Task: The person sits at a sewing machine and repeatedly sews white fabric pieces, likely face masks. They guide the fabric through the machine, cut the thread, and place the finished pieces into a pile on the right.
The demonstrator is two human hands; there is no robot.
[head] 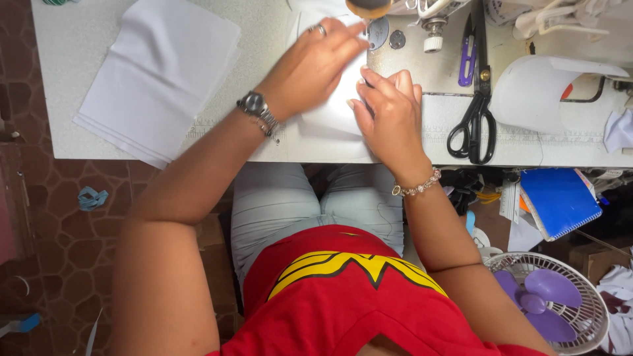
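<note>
Cloth: a white piece (330, 115) lay flat on my bench (66, 53), under the sewing machine's foot (377, 29).
Left hand (313, 62): I pressed it flat, fingers spread, on the cloth.
Right hand (389, 112): open, fingertips on the cloth's edge.
Stack (158, 72): white fabric, farther left.
Scissors (476, 105): black, right of my hands.

view: head, single | position: above the seated person, looking straight down | range: close over the sewing table (79, 39) near edge | covers: table front strip, lap, floor
</note>
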